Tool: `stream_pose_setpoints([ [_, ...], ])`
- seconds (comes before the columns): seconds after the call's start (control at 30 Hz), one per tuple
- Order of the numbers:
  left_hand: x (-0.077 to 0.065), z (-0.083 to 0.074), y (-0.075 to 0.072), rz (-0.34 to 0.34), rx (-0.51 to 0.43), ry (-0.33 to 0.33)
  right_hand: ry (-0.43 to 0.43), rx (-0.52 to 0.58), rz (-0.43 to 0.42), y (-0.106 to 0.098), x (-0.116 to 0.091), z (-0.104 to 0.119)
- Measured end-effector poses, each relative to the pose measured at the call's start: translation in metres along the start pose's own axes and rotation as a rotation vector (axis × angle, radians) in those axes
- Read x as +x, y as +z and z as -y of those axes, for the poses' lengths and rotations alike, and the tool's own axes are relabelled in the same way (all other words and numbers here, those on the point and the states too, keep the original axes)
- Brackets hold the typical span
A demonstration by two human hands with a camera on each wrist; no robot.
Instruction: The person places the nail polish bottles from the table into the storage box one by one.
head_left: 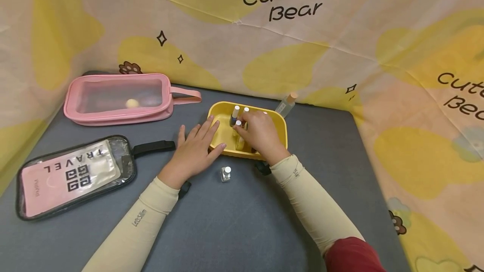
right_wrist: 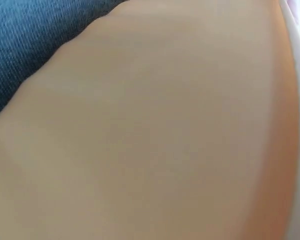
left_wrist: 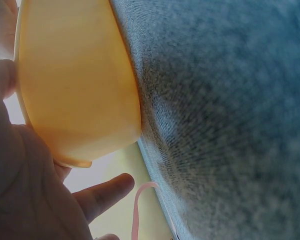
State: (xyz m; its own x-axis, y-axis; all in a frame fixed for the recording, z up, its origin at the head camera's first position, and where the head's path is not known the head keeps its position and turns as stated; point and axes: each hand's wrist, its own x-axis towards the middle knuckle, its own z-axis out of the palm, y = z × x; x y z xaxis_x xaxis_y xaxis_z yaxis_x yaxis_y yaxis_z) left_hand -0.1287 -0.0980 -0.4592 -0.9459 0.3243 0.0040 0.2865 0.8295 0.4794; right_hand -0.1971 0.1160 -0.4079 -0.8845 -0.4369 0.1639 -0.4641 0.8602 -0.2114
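Note:
A yellow tray (head_left: 224, 106) holds several small white-capped nail polish bottles, among them a dark blue bottle (head_left: 234, 117). My right hand (head_left: 261, 132) reaches into the tray and pinches a pale yellow nail polish bottle (head_left: 240, 142) near its white cap. Spread fingers of my left hand (head_left: 195, 151) rest on the tray's left rim. The left wrist view shows this hand (left_wrist: 35, 190) against the tray's outer wall (left_wrist: 80, 75). In front of the tray, a clear nail polish bottle (head_left: 225, 173) stands on the table. The right wrist view has only the blurred tray wall (right_wrist: 155, 125).
A pink pouch (head_left: 119, 119) with a clear window lies at the back left. Nearer, a black-edged clear pouch (head_left: 124, 154) contains a pink packet (head_left: 45, 188). Behind the tray's right end leans or stands a clear bottle (head_left: 285, 105) with an orange-brown cap. Patterned cloth (head_left: 211, 32) hangs behind.

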Motion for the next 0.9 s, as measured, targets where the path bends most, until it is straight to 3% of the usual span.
stream_pose_setpoints([
  [0.57, -0.001, -0.001, 0.0, -0.003, -0.002, 0.003, 0.039, 0.057, -0.005, -0.005, -0.005, 0.001],
  [0.73, 0.0, -0.001, 0.0, -0.003, 0.0, 0.001, -0.025, 0.076, -0.062, -0.021, -0.018, 0.011],
  [0.9, 0.001, -0.001, 0.0, -0.004, 0.004, 0.0, -0.116, 0.114, -0.097, -0.033, -0.046, 0.027],
])
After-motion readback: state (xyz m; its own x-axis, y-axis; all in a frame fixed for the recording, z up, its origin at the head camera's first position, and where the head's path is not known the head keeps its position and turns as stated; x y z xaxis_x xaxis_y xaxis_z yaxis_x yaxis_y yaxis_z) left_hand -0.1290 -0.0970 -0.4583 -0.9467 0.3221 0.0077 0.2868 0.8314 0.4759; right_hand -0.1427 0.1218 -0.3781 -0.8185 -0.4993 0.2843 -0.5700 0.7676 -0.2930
